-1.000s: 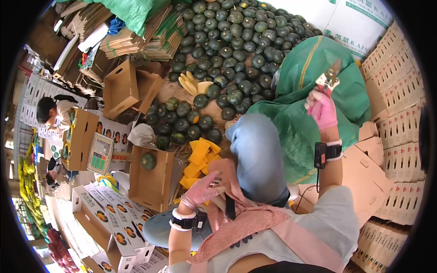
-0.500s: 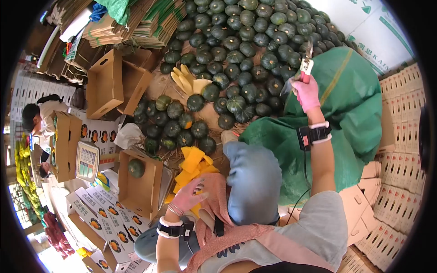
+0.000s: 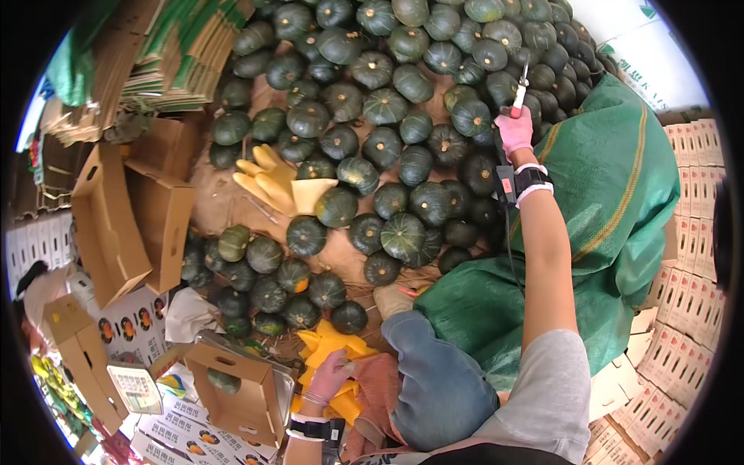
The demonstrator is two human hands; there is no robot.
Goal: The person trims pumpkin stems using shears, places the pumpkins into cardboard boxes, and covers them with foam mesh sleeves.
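Note:
My right hand (image 3: 515, 130), in a pink glove, is closed round the red handle of pruning shears (image 3: 520, 94). Their metal blades point away from me, over the far right of the heap of dark green pumpkins (image 3: 387, 106). Down by my knee, my left hand (image 3: 330, 377), also gloved in pink, rests against yellow foam-like sleeves (image 3: 341, 345). Its fingers are extended and slightly bent, and I see nothing gripped in them. A smaller group of pumpkins (image 3: 267, 294) lies just beyond the yellow pieces.
A green woven sack (image 3: 604, 194) spreads beneath my right arm. Left of me are an open carton (image 3: 240, 395) with a pumpkin, a scale display (image 3: 135, 387) and printed cartons (image 3: 182, 426). A yellow glove (image 3: 271, 182) lies among the pumpkins. Another person (image 3: 43, 298) is at far left.
My view has shifted forward, so the pumpkins look nearer. My right arm has stretched farther out with the shears. My left hand has moved onto the yellow pieces, its fingers less spread.

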